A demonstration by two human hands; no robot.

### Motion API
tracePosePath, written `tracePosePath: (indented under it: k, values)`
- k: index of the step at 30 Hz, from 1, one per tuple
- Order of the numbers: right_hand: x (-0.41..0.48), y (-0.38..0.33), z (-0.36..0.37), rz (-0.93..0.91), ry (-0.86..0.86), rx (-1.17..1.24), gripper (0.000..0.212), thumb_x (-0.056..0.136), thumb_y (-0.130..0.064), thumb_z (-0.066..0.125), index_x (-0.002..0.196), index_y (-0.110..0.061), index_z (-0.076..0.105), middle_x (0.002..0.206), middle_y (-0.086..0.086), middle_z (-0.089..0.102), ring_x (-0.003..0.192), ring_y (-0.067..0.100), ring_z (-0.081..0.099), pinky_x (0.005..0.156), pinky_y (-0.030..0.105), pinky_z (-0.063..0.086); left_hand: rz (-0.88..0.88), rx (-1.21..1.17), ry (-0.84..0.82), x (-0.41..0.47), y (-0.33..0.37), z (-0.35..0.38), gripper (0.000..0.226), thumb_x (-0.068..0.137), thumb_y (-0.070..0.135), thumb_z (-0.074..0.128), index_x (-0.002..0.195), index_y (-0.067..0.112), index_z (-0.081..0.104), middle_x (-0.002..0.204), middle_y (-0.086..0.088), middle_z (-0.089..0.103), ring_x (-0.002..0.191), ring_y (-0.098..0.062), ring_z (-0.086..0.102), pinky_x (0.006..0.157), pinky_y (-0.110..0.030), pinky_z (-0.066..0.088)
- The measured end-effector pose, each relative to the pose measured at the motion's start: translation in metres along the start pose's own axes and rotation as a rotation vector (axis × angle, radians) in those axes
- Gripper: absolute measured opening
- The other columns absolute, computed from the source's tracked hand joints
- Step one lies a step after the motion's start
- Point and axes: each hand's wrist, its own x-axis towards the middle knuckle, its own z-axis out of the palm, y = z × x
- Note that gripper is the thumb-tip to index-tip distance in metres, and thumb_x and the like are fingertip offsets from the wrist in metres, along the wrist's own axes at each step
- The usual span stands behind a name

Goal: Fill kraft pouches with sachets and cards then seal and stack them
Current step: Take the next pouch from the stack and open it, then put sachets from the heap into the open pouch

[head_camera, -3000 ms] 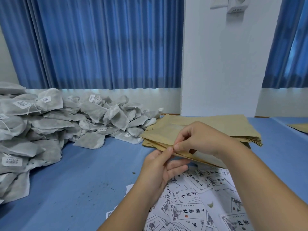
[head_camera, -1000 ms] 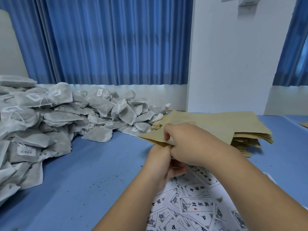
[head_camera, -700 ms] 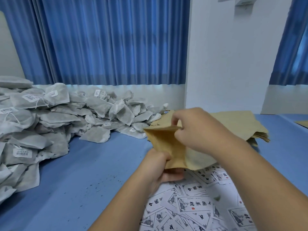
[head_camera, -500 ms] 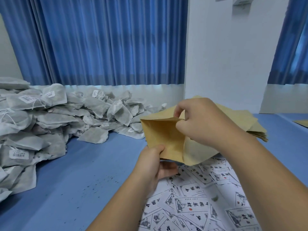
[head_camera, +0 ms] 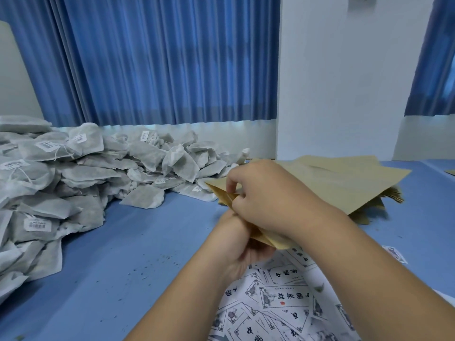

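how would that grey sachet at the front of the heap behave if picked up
The sachet is probably floppy: its neighbours in the heap sag and drape over one another. Likely light for its size, since the thin cloth looks loosely filled. It lies flat, so a push should slide it, not roll it.

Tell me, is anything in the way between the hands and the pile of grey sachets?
Nothing visible is. The left hand and the right hand both grip the kraft pouch, and only bare blue table lies between them and the sachet pile on the left.
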Motion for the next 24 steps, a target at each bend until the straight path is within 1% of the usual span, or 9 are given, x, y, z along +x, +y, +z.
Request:
tracePosePath:
  k: [2,4,7,9,12,14,17,20,24]
  values:
    - [0.001,0.003,-0.006,0.02,0.02,-0.006,0.021,0.075,-0.01,0.055,0.087,-0.023,0.067,0.067,-0.012,0.046,0.078,0.018,0.055,0.056,0.027,0.039,-0.023,0.001,0.026,0.001,-0.001,-0.002,0.022,0.091,0.002,0.046,0.084,0.012,0.065,0.064,-0.007,0.065,0.05,-0.014,0.062,0.046,-0.024,0.051]
    - [0.001,0.009,-0.016,0.061,0.077,0.013,0.02,0.074,-0.009,0.055,0.082,-0.024,0.066,0.062,-0.013,0.046,0.068,0.014,0.052,0.05,0.022,0.033,-0.086,0.005,0.072,0.002,-0.002,-0.007,0.018,0.089,0.0,0.05,0.083,0.009,0.063,0.06,-0.006,0.063,0.046,-0.013,0.06,0.044,-0.023,0.052]
    - [0.001,0.017,-0.029,0.103,0.176,0.09,0.023,0.074,-0.007,0.056,0.072,-0.028,0.064,0.055,-0.014,0.043,0.059,0.002,0.045,0.05,0.02,0.028,-0.174,0.012,0.104,0.005,-0.002,-0.013,0.015,0.09,0.004,0.054,0.078,0.008,0.06,0.053,-0.004,0.057,0.041,-0.012,0.055,0.042,-0.022,0.052]
    - [0.0,0.015,-0.031,0.108,0.162,0.097,0.024,0.074,-0.007,0.057,0.072,-0.029,0.064,0.054,-0.015,0.042,0.057,0.001,0.044,0.049,0.018,0.028,-0.14,0.062,0.12,0.007,-0.004,-0.014,0.006,0.091,0.012,0.059,0.086,0.009,0.061,0.057,-0.004,0.062,0.044,-0.016,0.059,0.046,-0.026,0.053]
    - [-0.002,0.008,-0.028,0.072,0.059,0.07,0.023,0.072,-0.007,0.057,0.077,-0.025,0.068,0.056,-0.014,0.044,0.057,-0.001,0.044,0.047,0.014,0.027,-0.01,0.118,0.196,0.01,-0.005,-0.018,0.024,0.09,0.03,0.064,0.101,0.009,0.064,0.079,-0.01,0.074,0.067,-0.026,0.072,0.061,-0.04,0.06]
    - [-0.002,0.004,-0.027,0.05,0.016,0.056,0.024,0.072,-0.007,0.057,0.081,-0.024,0.07,0.057,-0.014,0.045,0.058,-0.002,0.045,0.046,0.012,0.028,0.043,0.152,0.229,0.01,-0.001,-0.021,0.024,0.092,0.029,0.06,0.105,0.009,0.066,0.087,-0.013,0.075,0.075,-0.029,0.073,0.063,-0.041,0.059]
    - [-0.003,0.003,-0.03,0.031,0.046,0.07,0.022,0.073,-0.006,0.057,0.078,-0.024,0.07,0.052,-0.015,0.041,0.06,-0.01,0.047,0.051,0.006,0.034,0.024,0.222,0.243,0.008,0.003,-0.024,0.016,0.087,0.007,0.048,0.094,0.002,0.062,0.07,-0.011,0.068,0.055,-0.023,0.066,0.051,-0.03,0.053]
    - [-0.003,0.004,-0.033,0.031,0.119,0.12,0.021,0.072,-0.007,0.057,0.072,-0.026,0.067,0.049,-0.014,0.039,0.059,-0.013,0.046,0.052,0.008,0.034,-0.047,0.203,0.253,0.003,0.005,-0.022,0.011,0.085,0.001,0.043,0.079,0.004,0.052,0.047,-0.005,0.05,0.034,-0.017,0.047,0.04,-0.019,0.038]
    - [-0.002,0.001,-0.027,0.047,0.117,0.126,0.02,0.071,-0.009,0.059,0.072,-0.027,0.068,0.05,-0.013,0.042,0.057,-0.007,0.047,0.051,0.01,0.036,-0.047,0.023,0.196,-0.001,0.017,-0.018,0.011,0.088,0.001,0.044,0.082,0.008,0.051,0.045,-0.001,0.048,0.034,-0.012,0.045,0.038,-0.016,0.04]
